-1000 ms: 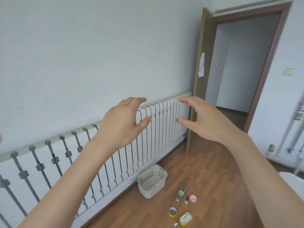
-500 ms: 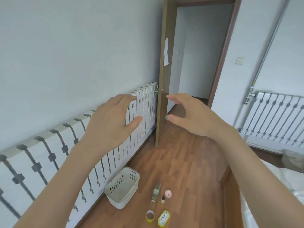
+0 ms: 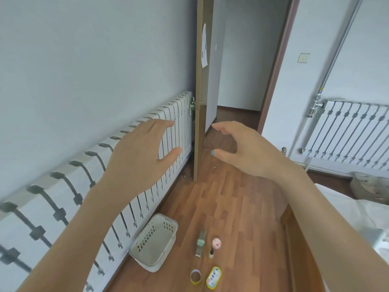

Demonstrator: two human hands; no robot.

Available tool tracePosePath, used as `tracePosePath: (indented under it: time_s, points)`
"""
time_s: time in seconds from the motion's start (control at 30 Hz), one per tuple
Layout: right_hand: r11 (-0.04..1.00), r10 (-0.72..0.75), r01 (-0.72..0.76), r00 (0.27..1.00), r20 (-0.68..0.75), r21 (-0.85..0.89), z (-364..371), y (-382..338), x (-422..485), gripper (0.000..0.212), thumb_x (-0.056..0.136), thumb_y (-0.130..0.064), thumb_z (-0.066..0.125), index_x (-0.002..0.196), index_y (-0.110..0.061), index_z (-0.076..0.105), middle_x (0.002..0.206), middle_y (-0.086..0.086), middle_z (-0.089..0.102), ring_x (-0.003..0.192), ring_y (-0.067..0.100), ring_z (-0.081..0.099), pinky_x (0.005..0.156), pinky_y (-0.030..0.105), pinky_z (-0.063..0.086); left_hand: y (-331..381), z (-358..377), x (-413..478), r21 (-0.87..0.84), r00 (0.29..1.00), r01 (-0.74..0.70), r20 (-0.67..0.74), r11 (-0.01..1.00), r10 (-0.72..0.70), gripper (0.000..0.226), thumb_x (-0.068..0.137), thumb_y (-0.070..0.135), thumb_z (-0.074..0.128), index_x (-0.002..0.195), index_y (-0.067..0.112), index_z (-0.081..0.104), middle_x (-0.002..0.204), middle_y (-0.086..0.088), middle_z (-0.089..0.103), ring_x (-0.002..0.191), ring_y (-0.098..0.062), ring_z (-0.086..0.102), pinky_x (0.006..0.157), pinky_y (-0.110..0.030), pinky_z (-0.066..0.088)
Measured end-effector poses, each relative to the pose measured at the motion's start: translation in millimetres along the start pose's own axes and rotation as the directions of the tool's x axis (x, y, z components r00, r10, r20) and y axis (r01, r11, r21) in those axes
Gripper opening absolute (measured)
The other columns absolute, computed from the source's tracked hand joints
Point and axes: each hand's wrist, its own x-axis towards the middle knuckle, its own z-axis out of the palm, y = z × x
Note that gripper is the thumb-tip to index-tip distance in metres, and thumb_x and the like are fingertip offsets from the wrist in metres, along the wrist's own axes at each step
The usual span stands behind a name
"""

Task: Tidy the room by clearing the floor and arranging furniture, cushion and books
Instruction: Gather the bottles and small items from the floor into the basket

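Both the left hand (image 3: 141, 152) and right hand (image 3: 248, 148) hover released, fingers loosely curved, grasping nothing. A white basket (image 3: 136, 247) stands on the wooden floor (image 3: 231, 207) beside the radiator (image 3: 63, 199).

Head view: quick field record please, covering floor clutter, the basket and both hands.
left hand: raised, fingers loosely curved, holds nothing
right hand: raised, fingers loosely curved, holds nothing
basket: white, on floor beside radiator, nothing seen inside
loose items: tape roll, yellow tin, small bottle, pink round item, green-grey item; all on floor right of basket
door: open
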Motion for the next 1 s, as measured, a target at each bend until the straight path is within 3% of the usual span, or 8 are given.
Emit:
tracePosePath:
  time_s: [0.27,0.6,1.0]
  points:
    - [0.999,-0.01,0.009,1.0,0.021,0.044,36.9,28.5,45.8,0.06,0.092,-0.04,0.063,0.146,-0.03,0.039,0.148,-0.012,0.043,0.132,0.008,0.045,0.108,0.028,0.039,-26.2,40.5,22.0,0.005,0.998,0.051,0.032,0.999,-0.051,0.049,0.088,0.044,0.058,0.131,0.023,0.05,0.131,0.008,0.054,0.114,-0.013,0.053,0.085,-0.022,0.034]
    - [0.996,-0.023,0.02,0.999,0.034,0.091,73.1,87.2,97.6,0.061,0.091,-0.042,0.062,0.146,-0.032,0.038,0.147,-0.015,0.041,0.13,0.002,0.042,0.101,0.016,0.031,-36.9,95.9,57.1,0.057,0.986,0.13,0.097,0.99,-0.135,0.05,0.089,0.046,0.057,0.134,0.026,0.047,0.134,0.009,0.052,0.119,-0.013,0.051,0.09,-0.03,0.04]
    - [0.986,0.035,-0.053,0.993,0.115,0.156,146.3,119.8,127.5,0.064,0.091,-0.043,0.062,0.148,-0.032,0.034,0.148,-0.015,0.038,0.133,0.001,0.039,0.109,0.023,0.033,-84.3,153.4,68.2,0.076,0.966,0.169,0.186,0.983,-0.181,0.049,0.09,0.046,0.055,0.135,0.025,0.047,0.135,0.007,0.053,0.119,-0.016,0.052,0.093,-0.034,0.042]
